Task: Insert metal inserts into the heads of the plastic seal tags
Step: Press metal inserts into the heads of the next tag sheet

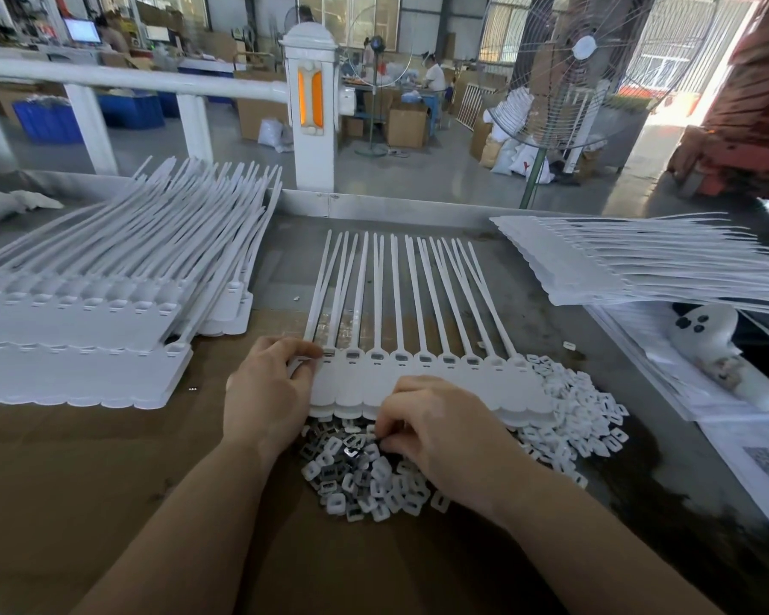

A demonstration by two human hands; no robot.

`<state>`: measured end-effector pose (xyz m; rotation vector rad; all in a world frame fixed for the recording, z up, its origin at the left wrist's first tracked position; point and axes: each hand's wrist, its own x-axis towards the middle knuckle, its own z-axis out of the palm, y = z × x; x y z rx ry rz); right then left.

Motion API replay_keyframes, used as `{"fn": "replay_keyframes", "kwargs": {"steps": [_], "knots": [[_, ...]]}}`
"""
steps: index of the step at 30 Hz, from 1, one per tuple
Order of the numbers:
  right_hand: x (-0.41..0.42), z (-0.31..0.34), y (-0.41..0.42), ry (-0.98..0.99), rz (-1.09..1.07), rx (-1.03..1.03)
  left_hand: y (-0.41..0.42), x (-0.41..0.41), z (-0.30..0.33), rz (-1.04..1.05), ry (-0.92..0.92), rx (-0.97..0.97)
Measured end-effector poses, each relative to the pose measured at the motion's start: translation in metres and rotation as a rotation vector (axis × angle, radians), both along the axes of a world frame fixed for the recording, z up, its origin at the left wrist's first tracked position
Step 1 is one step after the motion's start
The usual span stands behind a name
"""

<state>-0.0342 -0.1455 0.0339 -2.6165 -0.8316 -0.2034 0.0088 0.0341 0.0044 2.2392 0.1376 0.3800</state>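
On the bench (pixel 85 459), a strip of seal tags (pixel 418 383) lies between the hands: the left hand (pixel 267 392) pinches its leftmost head, while the right hand (pixel 440 428), fingers curled, picks at the pile of metal inserts (pixel 356 477) just below the strip.

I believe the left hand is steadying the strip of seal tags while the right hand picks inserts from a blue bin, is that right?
Not quite. The head view shows the right hand picking from a loose pile of inserts lying on the table, not in a blue bin. The left hand does steady the strip of seal tags.
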Motion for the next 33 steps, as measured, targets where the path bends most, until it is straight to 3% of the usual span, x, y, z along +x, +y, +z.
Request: {"fn": "replay_keyframes", "kwargs": {"steps": [6, 16, 28, 33], "knots": [[0.000, 0.003, -0.007, 0.088, -0.059, 0.138, -0.001, -0.001, 0.002, -0.003, 0.021, 0.007], [0.006, 0.011, -0.029, 0.350, -0.247, 0.654, 0.000, -0.001, 0.001, -0.009, 0.018, -0.006], [0.030, 0.008, -0.077, -0.009, -0.584, 0.443, 0.000, -0.001, 0.001, -0.009, 0.012, -0.001], [0.037, 0.006, -0.094, -0.063, -0.697, 0.340, 0.000, -0.001, 0.001, -0.002, 0.011, -0.003]]}}
